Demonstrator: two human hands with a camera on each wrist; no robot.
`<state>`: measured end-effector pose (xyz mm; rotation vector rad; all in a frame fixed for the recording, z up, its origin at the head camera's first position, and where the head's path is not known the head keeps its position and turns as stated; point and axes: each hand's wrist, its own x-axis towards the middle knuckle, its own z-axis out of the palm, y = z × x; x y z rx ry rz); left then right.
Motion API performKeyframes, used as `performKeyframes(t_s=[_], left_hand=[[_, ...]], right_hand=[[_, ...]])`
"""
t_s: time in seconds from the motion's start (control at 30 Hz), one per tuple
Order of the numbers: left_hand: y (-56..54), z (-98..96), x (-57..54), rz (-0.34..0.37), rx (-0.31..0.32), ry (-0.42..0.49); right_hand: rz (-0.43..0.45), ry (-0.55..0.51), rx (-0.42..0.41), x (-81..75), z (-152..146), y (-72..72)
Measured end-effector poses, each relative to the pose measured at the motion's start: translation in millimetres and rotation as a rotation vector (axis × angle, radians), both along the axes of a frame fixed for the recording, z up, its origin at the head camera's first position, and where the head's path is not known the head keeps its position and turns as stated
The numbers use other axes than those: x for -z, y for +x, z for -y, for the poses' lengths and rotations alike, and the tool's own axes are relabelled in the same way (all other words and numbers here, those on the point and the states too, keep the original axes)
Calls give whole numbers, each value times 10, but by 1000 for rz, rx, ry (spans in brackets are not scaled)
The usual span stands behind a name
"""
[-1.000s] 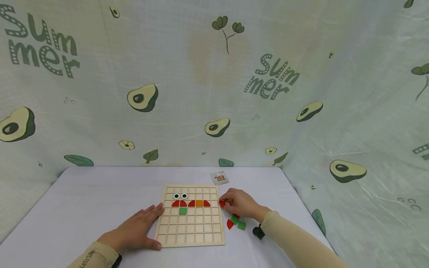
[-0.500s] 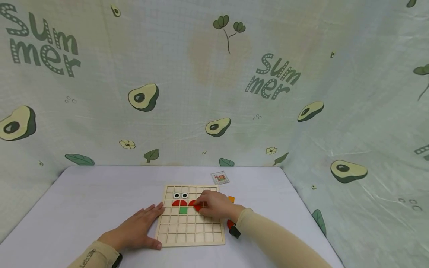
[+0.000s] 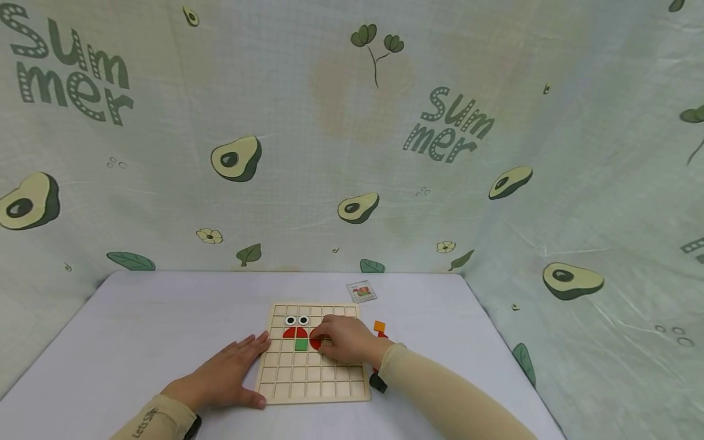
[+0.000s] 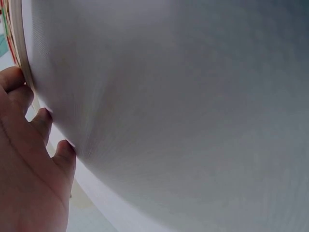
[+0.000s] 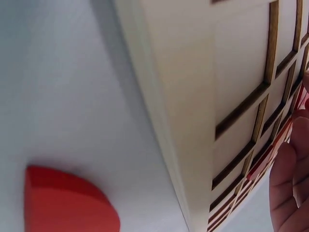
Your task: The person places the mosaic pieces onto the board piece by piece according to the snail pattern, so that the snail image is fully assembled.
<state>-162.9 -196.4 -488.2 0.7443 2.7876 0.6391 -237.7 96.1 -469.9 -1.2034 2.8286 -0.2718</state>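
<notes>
A wooden grid board (image 3: 310,392) lies on the white table. My left hand (image 3: 220,379) rests flat at its left side, fingers spread and touching the edge; in the left wrist view several fingertips of that hand (image 4: 34,159) meet the board's side. Over the upper middle of the grid, my right hand (image 3: 348,340) pinches a red quarter-circle piece (image 3: 315,344), just right of a green square piece (image 3: 301,345). Two red quarter-circle pieces (image 3: 289,333) sit above the green one, below two round eye pieces (image 3: 290,320). The right hand covers the cells to the right.
Behind the board lies a small picture card (image 3: 361,291). An orange square piece (image 3: 379,326) lies right of the board, with other pieces partly hidden by the right arm. A red quarter-circle piece (image 5: 67,203) shows beside the board in the right wrist view.
My right hand has moved left from beside the board's right edge to over the grid, carrying the red quarter-circle piece to beside the green square. The left hand has stayed in place.
</notes>
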Motion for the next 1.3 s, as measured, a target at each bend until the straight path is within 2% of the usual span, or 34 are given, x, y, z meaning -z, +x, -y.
performKeyframes(t_s=[0.33, 0.63, 0.73, 0.93, 1.1, 1.3], left_hand=[[8, 7, -3, 0, 4, 14], [-3, 17, 35, -28, 9, 7], [-15, 6, 35, -30, 8, -1], [-20, -20, 13, -4, -8, -1], [-6, -24, 2, 6, -16, -1], [-10, -33, 3, 1, -19, -3]], right_hand=[[57, -22, 38, -87, -138, 12], [84, -62, 158, -229, -679, -77], [89, -69, 225, -209, -918, -99], [119, -81, 359, -68, -1295, -150], [145, -119, 402, -17, -1403, -167], [163, -133, 411, 10, -1395, -214]])
